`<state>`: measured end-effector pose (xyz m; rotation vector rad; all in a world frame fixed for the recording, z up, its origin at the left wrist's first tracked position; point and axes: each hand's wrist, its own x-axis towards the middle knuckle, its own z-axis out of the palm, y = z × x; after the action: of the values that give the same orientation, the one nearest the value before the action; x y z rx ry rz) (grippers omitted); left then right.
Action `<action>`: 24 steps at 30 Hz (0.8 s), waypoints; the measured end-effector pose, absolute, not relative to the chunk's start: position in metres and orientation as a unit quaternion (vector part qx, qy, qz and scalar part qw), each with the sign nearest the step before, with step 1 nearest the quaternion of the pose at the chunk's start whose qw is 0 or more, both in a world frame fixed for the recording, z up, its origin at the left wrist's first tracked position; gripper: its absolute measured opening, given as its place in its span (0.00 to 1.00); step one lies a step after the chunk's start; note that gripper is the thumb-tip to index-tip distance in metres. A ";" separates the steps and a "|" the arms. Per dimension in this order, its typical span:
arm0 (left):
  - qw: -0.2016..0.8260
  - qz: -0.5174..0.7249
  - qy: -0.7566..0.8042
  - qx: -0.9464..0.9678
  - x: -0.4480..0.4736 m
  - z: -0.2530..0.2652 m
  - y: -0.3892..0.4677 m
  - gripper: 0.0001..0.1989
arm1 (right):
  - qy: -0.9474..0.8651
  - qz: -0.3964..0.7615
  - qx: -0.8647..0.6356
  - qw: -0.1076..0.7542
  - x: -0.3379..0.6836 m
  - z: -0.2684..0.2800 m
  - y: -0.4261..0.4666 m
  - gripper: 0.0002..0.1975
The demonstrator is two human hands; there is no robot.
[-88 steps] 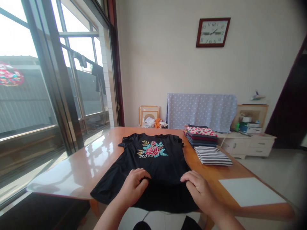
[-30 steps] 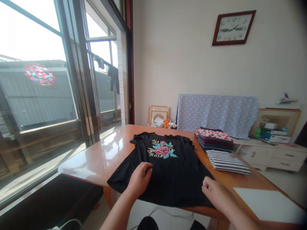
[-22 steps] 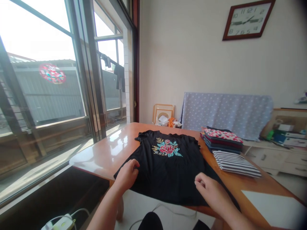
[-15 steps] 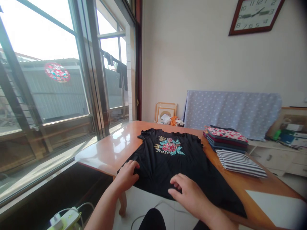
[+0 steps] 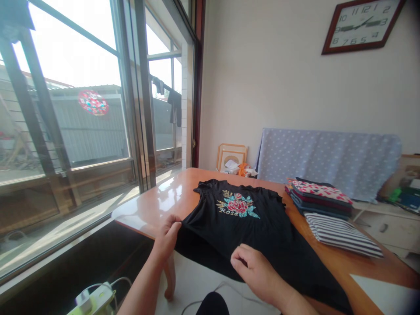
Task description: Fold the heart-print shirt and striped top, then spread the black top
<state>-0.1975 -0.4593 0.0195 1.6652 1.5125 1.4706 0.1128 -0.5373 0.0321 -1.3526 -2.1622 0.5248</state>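
A black T-shirt [image 5: 210,227] lies spread on the wooden table, its lower part hanging past the near edge. A red rose with blue-green leaves and the word "Rose" decorate its front. My left hand [image 5: 168,234] pinches the shirt's left side near the hem, pulling a fold of cloth taut. Over the lower middle of the shirt, my right hand [image 5: 252,267] is closed, thumb against curled fingers, pinching the cloth there. The fingertips of the right hand are partly hidden.
On the right of the table [image 5: 157,197] stand a stack of folded clothes [image 5: 321,194] and a striped folded garment [image 5: 343,234]. A white sheet [image 5: 383,291] lies at the near right. Below left is a power strip [image 5: 95,302]; a window [image 5: 95,144] runs along the left.
My left hand has closed on the shirt's side and drawn it outward to the left, lifting a fold. My right hand's fingers have closed onto the cloth. The view has shifted slightly.
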 end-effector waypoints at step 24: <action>-0.007 0.315 0.822 0.475 -0.212 0.019 -0.462 0.21 | -0.810 0.191 -0.514 0.208 0.107 0.029 -0.533 0.13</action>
<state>-0.2125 -0.4618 0.0193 1.4988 2.5925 0.9943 0.1066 -0.5328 0.0293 -1.4292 -2.2543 0.5314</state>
